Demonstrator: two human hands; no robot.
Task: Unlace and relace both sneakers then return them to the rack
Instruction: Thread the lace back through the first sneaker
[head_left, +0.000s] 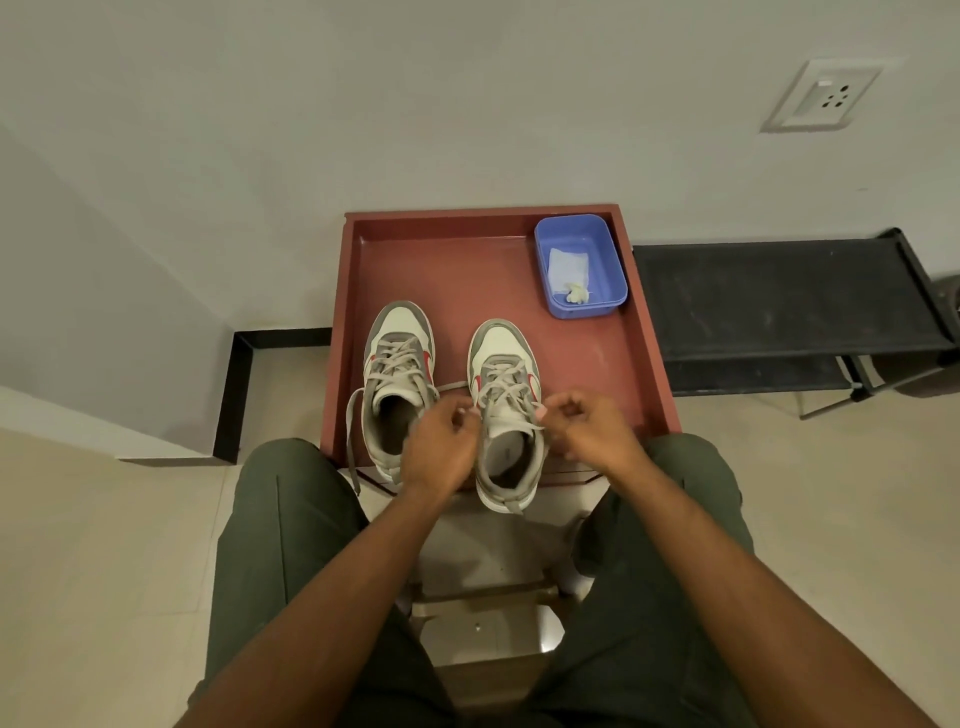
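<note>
Red-brown tray-top stand (644, 332), two sneakers side by side (397, 374) (506, 395), blue tub (615, 270) at far right corner

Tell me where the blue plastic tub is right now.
In the head view, the blue plastic tub sits in the far right corner of the red tray, beyond the right sneaker and beside the black rack.

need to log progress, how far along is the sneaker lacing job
Done: hard to say; both sneakers sit laced on the red tray, the left sneaker with loose lace ends trailing off the edge. In hand: the left hand and right hand each pinch a lace end of the right sneaker, whether undoing or tying is unclear. Left: returning both to the rack.
</note>
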